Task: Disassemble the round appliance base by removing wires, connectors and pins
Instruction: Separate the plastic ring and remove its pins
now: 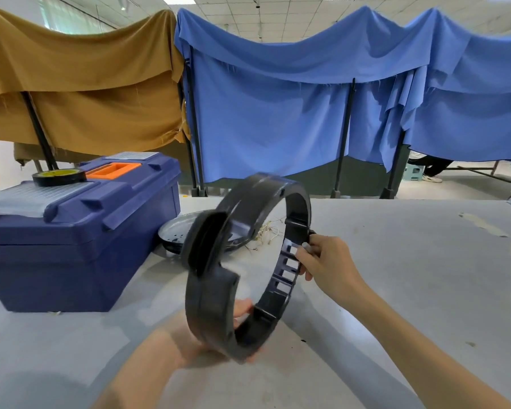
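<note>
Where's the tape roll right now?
Head view, far left: the tape roll lies flat on top of the blue toolbox, just left of its orange handle.

The black round appliance base (210,314) is held on edge above the tabletop (396,276). The left hand (189,346) cups its bottom rim, fingers (242,309) curled inside; the right hand (328,261) pinches its right edge. Behind the base lie a metal dish (174,234) and loose wires (266,234). Left of the base stands a blue toolbox (71,249) bearing a tape roll (59,176).
</note>
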`<state>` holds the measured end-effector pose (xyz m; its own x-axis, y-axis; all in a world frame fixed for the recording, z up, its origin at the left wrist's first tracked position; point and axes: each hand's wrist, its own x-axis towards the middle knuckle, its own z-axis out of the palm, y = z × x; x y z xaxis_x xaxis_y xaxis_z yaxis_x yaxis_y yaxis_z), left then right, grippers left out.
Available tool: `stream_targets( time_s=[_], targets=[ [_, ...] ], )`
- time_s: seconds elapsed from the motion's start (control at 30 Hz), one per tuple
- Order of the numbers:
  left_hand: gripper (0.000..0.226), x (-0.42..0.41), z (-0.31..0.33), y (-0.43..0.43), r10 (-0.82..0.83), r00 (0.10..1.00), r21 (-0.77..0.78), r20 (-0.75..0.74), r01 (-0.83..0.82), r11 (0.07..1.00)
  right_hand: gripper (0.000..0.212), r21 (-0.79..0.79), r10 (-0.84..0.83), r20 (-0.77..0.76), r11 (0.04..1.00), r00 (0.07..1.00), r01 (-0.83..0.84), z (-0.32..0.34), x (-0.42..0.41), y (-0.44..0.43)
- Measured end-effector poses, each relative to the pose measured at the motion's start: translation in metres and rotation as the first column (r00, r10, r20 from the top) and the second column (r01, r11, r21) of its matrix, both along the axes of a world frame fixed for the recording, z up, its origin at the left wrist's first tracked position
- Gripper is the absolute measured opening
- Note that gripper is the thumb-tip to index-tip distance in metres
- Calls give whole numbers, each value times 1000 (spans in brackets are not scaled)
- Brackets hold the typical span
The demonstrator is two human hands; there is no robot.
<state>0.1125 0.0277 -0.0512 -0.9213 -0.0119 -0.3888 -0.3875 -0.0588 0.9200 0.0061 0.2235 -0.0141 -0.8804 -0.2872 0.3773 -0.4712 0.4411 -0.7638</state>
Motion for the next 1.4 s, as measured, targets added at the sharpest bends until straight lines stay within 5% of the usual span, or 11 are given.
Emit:
stream_targets(
  time_s=[0.07,0.37,0.53,0.67,0.87,0.97,1.07,1.17,1.27,1.33,1.4],
  targets=[
    [35,0,-1,2,7,1000,-166,-23,-11,986,27,45,-18,-39,999,999,19,1,3,-3],
    [25,-2,20,21,-61,987,-247,-151,22,969,34,133,-88,-92,986,992,100,1,-1,4],
    [48,-15,33,7,175,959,46,-223,-169,985,35,180,-94,-75,978,993,107,4,-5,6],
    [45,-17,50,-31,480,796,360,-368,-354,863,36,221,-133,-89,964,987,150,10,-13,18],
    [41,3,84,-43,415,564,77,-714,-526,847,40,320,-149,-175,926,973,199,16,-21,24],
    [28,4,96,-23,153,454,-232,-878,-683,692,36,371,-130,-193,908,973,195,16,-20,23],
    [36,-6,98,4,-196,449,-485,-872,-736,472,31,413,-84,-203,896,976,163,18,-17,20],
    [56,-24,97,28,-456,578,-715,-677,-663,220,22,444,-14,-227,889,974,116,19,-10,14],
    [71,-46,88,40,-493,754,-848,-434,-527,-60,20,483,65,-247,873,967,65,20,-1,6],
    [66,-56,84,43,-443,841,-906,-311,-403,-128,20,511,107,-253,859,961,39,18,2,3],
    [53,-59,80,40,-379,890,-951,-253,-302,-74,18,536,134,-227,844,964,9,15,4,0]
  ],
)
